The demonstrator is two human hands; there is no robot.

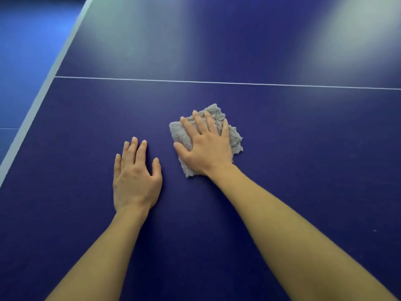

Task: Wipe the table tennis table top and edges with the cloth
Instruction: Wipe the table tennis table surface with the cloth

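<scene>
Cloth, grey and fluffy, lies folded flat on the dark blue table tennis table, a little nearer me than the thin white line crossing the top. My right hand presses down on it, palm flat, fingers straight and slightly spread, thumb out to the left; the cloth shows around my fingertips and beside my wrist. My left hand rests palm down on the bare surface just left of the cloth, fingers extended and relaxed, holding nothing. The table's white edge band runs diagonally at far left, with blue floor beyond it.
</scene>
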